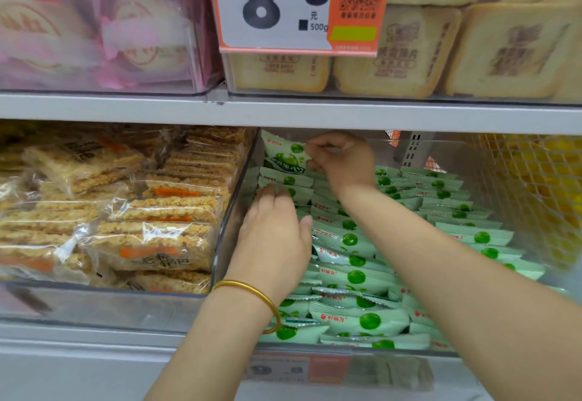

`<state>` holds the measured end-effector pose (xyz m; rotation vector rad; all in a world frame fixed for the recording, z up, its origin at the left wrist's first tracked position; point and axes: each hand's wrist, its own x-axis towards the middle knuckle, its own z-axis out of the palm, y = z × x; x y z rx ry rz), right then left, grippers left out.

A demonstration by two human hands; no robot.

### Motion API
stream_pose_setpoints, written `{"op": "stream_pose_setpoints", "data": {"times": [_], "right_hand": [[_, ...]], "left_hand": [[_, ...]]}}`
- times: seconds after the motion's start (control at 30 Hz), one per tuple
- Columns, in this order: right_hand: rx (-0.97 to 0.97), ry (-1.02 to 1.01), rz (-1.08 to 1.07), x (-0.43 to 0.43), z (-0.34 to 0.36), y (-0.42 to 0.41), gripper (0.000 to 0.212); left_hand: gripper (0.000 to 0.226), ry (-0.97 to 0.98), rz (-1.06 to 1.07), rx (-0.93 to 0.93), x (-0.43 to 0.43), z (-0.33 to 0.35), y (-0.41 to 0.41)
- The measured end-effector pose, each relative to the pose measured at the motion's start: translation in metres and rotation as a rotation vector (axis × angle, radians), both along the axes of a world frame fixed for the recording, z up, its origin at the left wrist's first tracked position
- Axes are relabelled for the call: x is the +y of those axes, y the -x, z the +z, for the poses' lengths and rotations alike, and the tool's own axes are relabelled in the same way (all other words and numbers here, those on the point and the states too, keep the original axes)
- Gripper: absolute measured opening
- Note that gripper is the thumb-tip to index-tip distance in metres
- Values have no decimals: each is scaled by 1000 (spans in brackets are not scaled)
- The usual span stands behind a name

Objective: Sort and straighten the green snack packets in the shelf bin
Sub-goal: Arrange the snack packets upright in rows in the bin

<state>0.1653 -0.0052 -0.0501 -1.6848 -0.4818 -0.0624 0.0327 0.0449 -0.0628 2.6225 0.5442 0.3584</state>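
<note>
One green packet is pinched upright in the right hand at the bin's back-left corner. The row below is pressed flat by the open, empty left hand. Next, seating the packet squarely behind that row appears to be called for.

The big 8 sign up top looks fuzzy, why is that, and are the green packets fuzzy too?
Head view: the price sign sits close to the camera and near the frame edge, so it looks soft and smeared; the green packets in the middle are sharper, print readable; shiny glare streaks the clear bin wall.
</note>
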Motion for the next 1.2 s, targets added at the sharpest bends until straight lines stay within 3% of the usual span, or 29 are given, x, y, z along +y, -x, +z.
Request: {"op": "stream_pose_setpoints", "data": {"times": [0.17,0.27,0.47,0.63,0.77,1.2], "right_hand": [[68,-201,79,-40,15,34,19],[62,-236,140,-75,22,58,11],[76,-273,198,-122,20,82,12],[-44,-176,234,-143,12,89,33],[-5,-130,378,-149,9,96,30],[104,-106,549,-154,9,84,62]], "left_hand": [[56,75,-17,-522,-2,8,10],[50,43,-159,-652,-4,12,22],[38,251,-471,-560,-29,18,49],[53,572,-447,-523,-42,18,54],[71,816,-482,-482,-45,18,55],[83,954,-594,-405,-34,15,52]]}}
